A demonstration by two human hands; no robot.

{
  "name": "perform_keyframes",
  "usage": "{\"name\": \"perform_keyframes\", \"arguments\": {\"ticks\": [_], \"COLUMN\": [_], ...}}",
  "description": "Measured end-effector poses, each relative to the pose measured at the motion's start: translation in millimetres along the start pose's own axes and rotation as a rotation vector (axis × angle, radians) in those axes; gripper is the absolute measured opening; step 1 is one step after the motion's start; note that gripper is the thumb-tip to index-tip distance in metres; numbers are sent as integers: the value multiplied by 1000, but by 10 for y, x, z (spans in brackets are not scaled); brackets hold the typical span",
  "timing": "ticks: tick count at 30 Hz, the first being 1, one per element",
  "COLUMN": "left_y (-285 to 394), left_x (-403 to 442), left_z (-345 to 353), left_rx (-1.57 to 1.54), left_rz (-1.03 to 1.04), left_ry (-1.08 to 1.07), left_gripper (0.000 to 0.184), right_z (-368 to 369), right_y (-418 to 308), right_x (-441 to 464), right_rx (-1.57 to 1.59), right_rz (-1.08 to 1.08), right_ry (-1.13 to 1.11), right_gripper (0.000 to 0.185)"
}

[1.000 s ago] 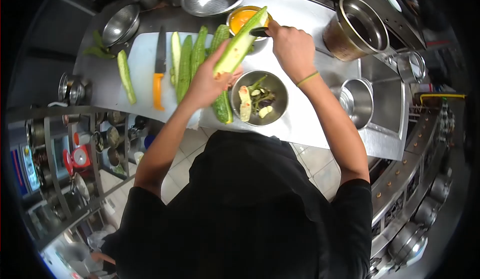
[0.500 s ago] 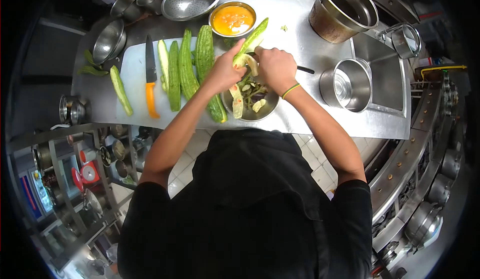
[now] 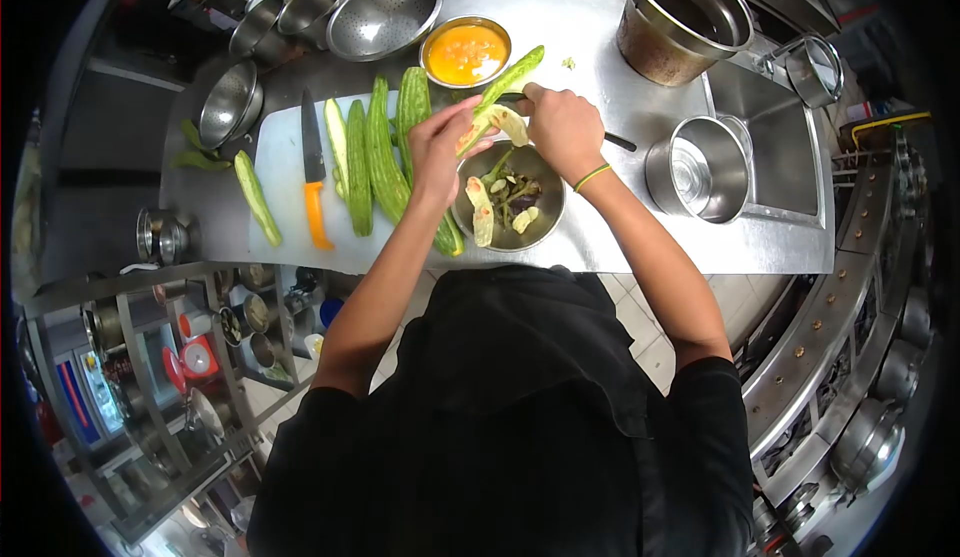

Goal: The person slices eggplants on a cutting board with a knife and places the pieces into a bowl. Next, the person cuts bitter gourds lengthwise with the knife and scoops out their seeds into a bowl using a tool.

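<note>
The left hand (image 3: 445, 147) grips the halved gourd (image 3: 492, 112) above the scrap bowl (image 3: 510, 197); the right hand (image 3: 563, 132), wrist angled inward, clasps a dark-handled utensil (image 3: 618, 141), with bare steel counter (image 3: 590, 232) rightward.

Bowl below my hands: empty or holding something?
Holding something, not full: the steel bowl contains pale strips and green scraps, with bare metal visible around them.

Left hand (image 3: 440, 152): fingers curled closed
Right hand (image 3: 566, 135): near the left, closed in a grip, knuckles up
Left forearm (image 3: 388, 272), right forearm (image 3: 660, 247): bare, spreading outward behind the hands, elbows bent
</note>
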State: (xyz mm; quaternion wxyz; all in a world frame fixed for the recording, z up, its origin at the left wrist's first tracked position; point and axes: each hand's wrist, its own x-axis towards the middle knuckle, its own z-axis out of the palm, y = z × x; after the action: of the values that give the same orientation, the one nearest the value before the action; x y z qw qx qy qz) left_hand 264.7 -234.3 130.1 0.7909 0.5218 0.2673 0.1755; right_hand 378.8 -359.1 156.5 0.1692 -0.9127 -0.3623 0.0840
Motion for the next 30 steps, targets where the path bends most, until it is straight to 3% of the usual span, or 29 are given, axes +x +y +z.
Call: {"name": "perform_keyframes", "arguments": {"ticks": [3,8,11,17,19,21,22,25,27,28,30], "left_y": [-38,-251,-375,-469,-427,-387,-352,-185,-94,-124,-85], "left_x": [49,298,381,470,490,540,527,402,274,286,210], "left_z": [69,124,190,308,239,157,151,124,167,168,224], "left_rx": [151,257,304,95,-289,-238,-317,-482,-539,-615,-561], "left_rz": [51,199,298,210,17,-14,31,91,172,202,245], "left_ry": [73,56,57,-4,-165,-170,-192,-243,-334,-434,-402], "left_gripper": [31,26,23,32,40,47,49,54,56,66,72], "right_z": [181,240,426,360,366,484,466,340,172,27,33], "right_y": [-26,-160,-28,68,131,261,287,300,217,156,85], "right_x": [-40,-157,-166,-226,-264,-342,-383,-347,-199,-133,-19], "right_rx": [-47,121,178,62,24,59,59,341,965,1094,1038], "right_rz": [-100,-97,-124,-139,-166,-393,-404,-108,102,139,80], "right_ry": [126,30,137,115,101,271,270,239,92,-70,-36], "right_gripper": [14,15,12,6,5,4,4,23,34,41,39]}}
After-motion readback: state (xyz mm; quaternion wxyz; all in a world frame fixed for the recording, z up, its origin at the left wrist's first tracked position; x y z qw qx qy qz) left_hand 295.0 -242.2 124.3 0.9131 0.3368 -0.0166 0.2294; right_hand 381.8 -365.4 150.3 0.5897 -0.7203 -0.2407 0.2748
